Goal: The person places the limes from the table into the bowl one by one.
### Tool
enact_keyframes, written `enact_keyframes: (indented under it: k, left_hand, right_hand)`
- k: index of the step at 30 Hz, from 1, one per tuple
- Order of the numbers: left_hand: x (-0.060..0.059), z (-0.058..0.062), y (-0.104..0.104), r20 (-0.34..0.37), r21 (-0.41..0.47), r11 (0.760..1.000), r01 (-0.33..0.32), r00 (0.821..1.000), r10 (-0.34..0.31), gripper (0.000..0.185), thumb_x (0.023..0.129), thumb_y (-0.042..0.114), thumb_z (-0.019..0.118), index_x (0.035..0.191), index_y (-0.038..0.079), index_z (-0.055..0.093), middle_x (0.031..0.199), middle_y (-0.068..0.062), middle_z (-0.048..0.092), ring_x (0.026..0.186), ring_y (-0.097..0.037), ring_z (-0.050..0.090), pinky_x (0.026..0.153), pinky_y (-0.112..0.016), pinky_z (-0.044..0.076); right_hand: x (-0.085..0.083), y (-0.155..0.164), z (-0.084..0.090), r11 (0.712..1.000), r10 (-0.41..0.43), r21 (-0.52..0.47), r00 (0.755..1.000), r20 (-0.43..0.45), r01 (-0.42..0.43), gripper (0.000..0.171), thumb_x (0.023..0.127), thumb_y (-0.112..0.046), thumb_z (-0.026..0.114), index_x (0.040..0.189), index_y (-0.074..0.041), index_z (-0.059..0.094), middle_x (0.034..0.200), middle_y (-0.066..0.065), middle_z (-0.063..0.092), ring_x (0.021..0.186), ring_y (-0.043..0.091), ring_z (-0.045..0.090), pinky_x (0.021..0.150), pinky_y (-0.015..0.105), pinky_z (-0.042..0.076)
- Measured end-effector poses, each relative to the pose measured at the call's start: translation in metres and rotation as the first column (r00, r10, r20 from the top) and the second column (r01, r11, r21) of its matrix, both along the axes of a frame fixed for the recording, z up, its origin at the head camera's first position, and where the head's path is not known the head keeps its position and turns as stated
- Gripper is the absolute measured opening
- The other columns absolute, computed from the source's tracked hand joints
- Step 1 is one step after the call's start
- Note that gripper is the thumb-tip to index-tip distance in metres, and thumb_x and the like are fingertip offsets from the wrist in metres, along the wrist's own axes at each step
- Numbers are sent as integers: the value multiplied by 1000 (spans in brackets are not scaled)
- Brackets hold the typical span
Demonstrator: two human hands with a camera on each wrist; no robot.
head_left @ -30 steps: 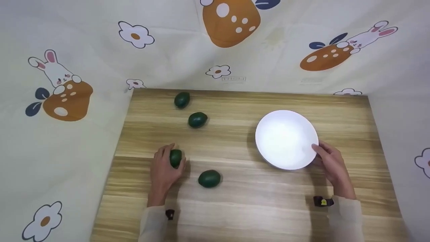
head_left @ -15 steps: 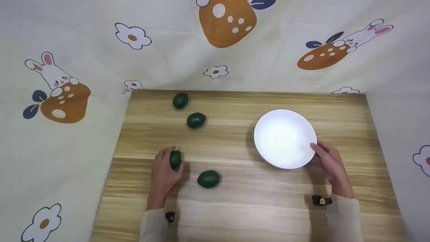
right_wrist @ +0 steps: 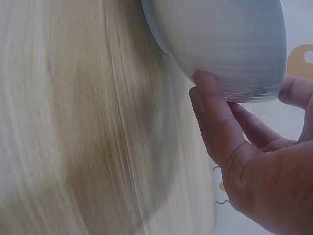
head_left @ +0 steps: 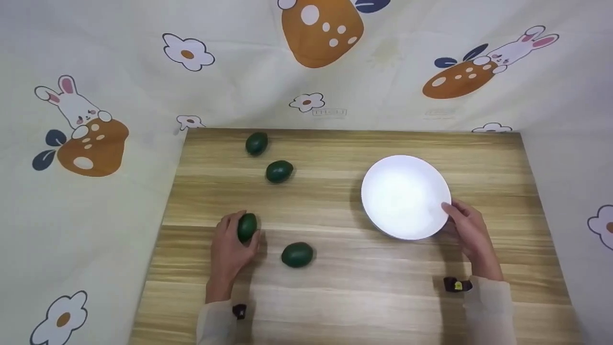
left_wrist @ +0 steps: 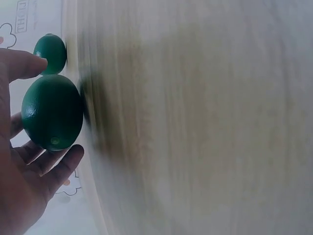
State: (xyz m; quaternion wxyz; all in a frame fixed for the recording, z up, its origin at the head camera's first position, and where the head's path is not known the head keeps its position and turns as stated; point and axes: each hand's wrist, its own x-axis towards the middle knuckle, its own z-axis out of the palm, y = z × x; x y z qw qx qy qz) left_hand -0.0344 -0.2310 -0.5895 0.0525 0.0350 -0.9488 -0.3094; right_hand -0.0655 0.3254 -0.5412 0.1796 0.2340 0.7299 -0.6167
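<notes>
My left hand (head_left: 242,231) grips a dark green avocado-like fruit (head_left: 247,226) at the front left of the wooden table (head_left: 335,287). In the left wrist view the fruit (left_wrist: 52,111) sits between thumb and curled fingers (left_wrist: 58,164), close against the tabletop. My right hand (head_left: 454,218) holds the near right edge of a white bowl (head_left: 383,172), thumb on the rim and fingers under it. The right wrist view shows fingers (right_wrist: 215,122) pressed on the bowl's outer wall (right_wrist: 225,44). The bowl looks empty.
Three more green fruits lie loose on the table: one (head_left: 297,254) just right of my left hand, one (head_left: 279,171) mid-left, one (head_left: 256,143) near the back edge. A printed cloth (head_left: 96,96) walls the table at the back and sides.
The left hand has shifted slightly left with the fruit, and more of the fruit shows above the fingers. The right hand and the bowl have stayed put.
</notes>
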Motion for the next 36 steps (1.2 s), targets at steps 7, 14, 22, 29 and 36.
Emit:
enact_keyframes:
  k: [7, 14, 22, 29, 36]
  left_hand:
    - [0, 0, 0, -8, 16, 1000, 12, 1000, -12, 59, 88, 24, 81, 142, 12, 62, 134, -17, 63, 120, -37, 64, 100, -55, 55]
    - [0, -2, 1, -47, 13, 1000, 20, 999, -20, 58, 86, 21, 83, 139, 9, 64, 131, -20, 65, 117, -38, 65, 99, -55, 55]
    - [-2, 1, 5, -51, 19, 999, 40, 998, -39, 58, 86, 22, 82, 139, 9, 65, 130, -19, 66, 117, -38, 66, 100, -55, 55]
    - [-3, 3, 7, -43, 34, 999, 33, 999, -32, 59, 85, 23, 83, 140, 8, 64, 132, -18, 66, 118, -37, 66, 100, -54, 55]
    - [-5, 4, 13, -55, 69, 997, 32, 998, -28, 59, 85, 24, 85, 138, 8, 65, 131, -16, 66, 116, -34, 67, 101, -53, 55]
  right_hand:
    - [-1, 0, -1, 1000, -9, -22, 1000, -9, 8, 75, 109, -40, 56, 166, 0, 27, 111, -19, 65, 98, -8, 68, 90, 18, 60]
    - [1, 0, 0, 998, -26, -66, 999, -45, 23, 73, 109, -37, 56, 164, 3, 28, 102, -24, 68, 97, -7, 70, 88, 18, 60]
    - [3, 1, 0, 996, -35, -90, 998, -53, 30, 74, 109, -36, 57, 164, 4, 28, 103, -23, 69, 99, -6, 71, 88, 19, 60]
    - [4, 0, -1, 990, -58, -128, 997, -50, 51, 76, 109, -37, 58, 164, 4, 27, 101, -23, 72, 97, -6, 72, 87, 19, 61]
    - [6, 0, -2, 986, -68, -154, 996, -63, 58, 76, 108, -37, 60, 164, 5, 29, 104, -21, 72, 100, -5, 71, 89, 20, 61]
